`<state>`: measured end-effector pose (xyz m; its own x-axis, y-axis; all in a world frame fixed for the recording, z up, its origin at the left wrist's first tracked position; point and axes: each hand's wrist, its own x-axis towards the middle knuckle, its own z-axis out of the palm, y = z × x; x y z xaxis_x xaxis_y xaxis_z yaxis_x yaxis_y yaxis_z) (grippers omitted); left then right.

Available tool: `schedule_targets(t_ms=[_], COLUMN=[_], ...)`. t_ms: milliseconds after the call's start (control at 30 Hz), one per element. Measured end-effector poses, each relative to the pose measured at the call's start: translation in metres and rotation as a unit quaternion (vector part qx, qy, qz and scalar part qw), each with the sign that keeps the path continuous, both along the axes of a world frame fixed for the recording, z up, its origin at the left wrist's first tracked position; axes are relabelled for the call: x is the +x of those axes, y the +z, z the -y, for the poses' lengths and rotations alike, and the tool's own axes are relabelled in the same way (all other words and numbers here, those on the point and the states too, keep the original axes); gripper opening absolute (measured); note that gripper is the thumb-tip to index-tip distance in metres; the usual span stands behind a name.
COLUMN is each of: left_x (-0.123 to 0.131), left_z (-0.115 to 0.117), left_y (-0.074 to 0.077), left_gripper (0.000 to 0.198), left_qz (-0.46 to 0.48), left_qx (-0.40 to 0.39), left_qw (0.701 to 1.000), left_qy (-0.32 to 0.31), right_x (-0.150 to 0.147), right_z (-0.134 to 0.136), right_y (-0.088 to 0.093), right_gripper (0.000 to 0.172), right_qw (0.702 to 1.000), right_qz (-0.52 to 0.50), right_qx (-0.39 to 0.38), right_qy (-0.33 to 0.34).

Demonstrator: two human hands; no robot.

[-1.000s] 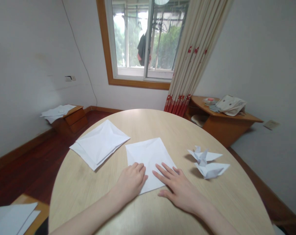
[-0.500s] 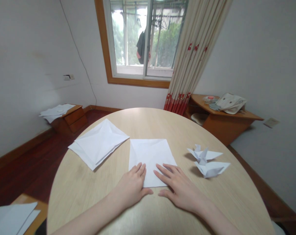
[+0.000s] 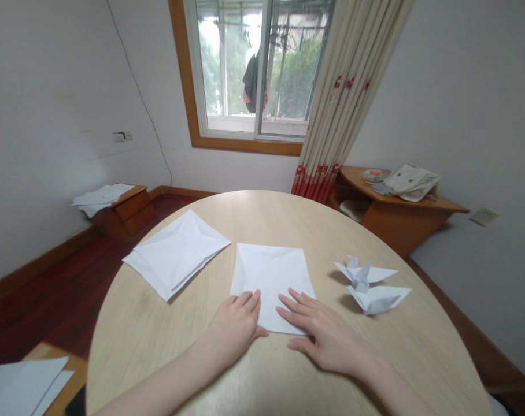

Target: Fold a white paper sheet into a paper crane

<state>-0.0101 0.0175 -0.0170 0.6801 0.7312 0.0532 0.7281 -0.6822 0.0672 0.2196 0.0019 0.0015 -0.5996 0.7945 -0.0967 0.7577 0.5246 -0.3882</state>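
A creased white square of paper [image 3: 271, 274] lies flat in front of me on the round wooden table [image 3: 262, 375]. My left hand [image 3: 236, 326] rests palm down on the sheet's near left corner, fingers stretched out. My right hand [image 3: 325, 335] lies flat on the near right corner, fingers spread. Neither hand holds anything.
A stack of white paper sheets [image 3: 176, 253] lies to the left of the square. Two folded paper cranes [image 3: 369, 284] stand to the right. More paper [image 3: 22, 384] sits on a low surface at bottom left. A wooden side table [image 3: 401, 216] stands by the curtain [image 3: 340, 98].
The sheet has turned under my hands from a skewed angle to square with me. Both hands stayed flat on its near edge, shifting slightly right.
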Motion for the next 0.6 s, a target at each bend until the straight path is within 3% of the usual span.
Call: schedule_targets(t_ms=[233,400,600], left_x=[0.002,0.003,0.005], left_z=[-0.001,0.004,0.007], left_y=[0.008,0.017,0.023], left_gripper=[0.017,0.023,0.034], left_qz=[-0.040,-0.045,-0.027], left_qx=[-0.008,-0.033,-0.064], left_qw=[0.999,0.998,0.997], left_qy=[-0.012,-0.003,0.028], right_x=[-0.001,0.002,0.010], right_z=[0.001,0.002,-0.005], right_y=[0.004,0.002,-0.017], right_gripper=[0.055,0.051,0.057], right_qw=[1.000,1.000,0.995], right_qz=[0.018,0.010,-0.048], right_qx=[0.004,0.027,0.081], right_qy=[-0.003,-0.005,-0.031])
